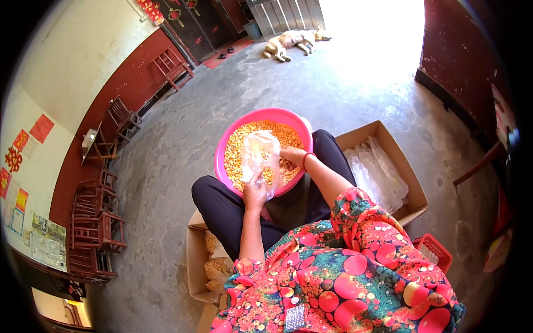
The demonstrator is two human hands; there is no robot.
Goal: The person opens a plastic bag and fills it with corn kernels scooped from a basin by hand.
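A pink basin (220, 166) full of yellow corn kernels (284, 133) stands between my knees. Over the kernels, my left hand (255, 192) is closed on the lower end of a clear plastic bag (260, 149). Some kernels show at the bag's lower part, but whether they lie in it or behind it is unclear. My right hand (292, 157), with a red band at the wrist, is at the bag's right edge, low over the corn. Its fingers are curled, and what they hold is hidden.
A cardboard box (415, 191) of clear plastic bags (377, 175) sits at my right. Another box (195, 261), at my left, holds filled bags (217, 269). A red basket (436, 247) stands behind my right side. A dog (294, 43) lies ahead; wooden chairs (100, 233) line the left wall.
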